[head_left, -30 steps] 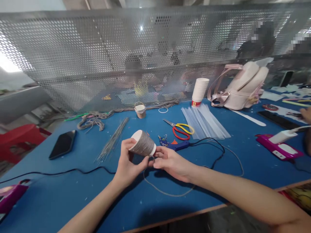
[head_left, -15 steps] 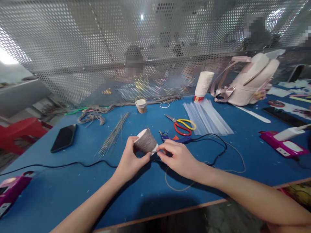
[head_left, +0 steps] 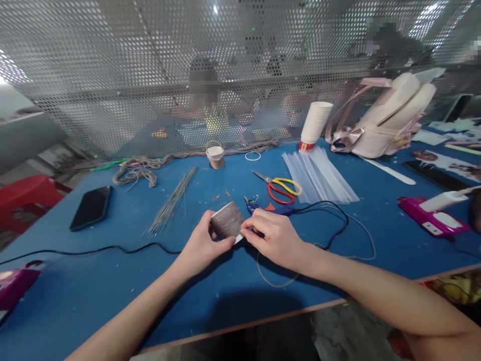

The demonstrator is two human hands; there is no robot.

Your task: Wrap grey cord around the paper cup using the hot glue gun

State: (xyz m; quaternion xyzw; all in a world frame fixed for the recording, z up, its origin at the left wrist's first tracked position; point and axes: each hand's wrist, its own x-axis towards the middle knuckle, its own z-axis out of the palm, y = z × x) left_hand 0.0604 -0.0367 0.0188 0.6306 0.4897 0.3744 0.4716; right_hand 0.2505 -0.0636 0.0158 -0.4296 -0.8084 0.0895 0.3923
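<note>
Your left hand grips the tilted cup above the desk; your right hand pinches cord at the cup's white end.

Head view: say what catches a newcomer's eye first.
Most likely the cord-wrapped paper cup near the middle, tilted in the left hand with the right hand at its base. Next come the red-and-yellow-handled scissors beyond it, rightward, and the pale pink backpack at back right.
</note>
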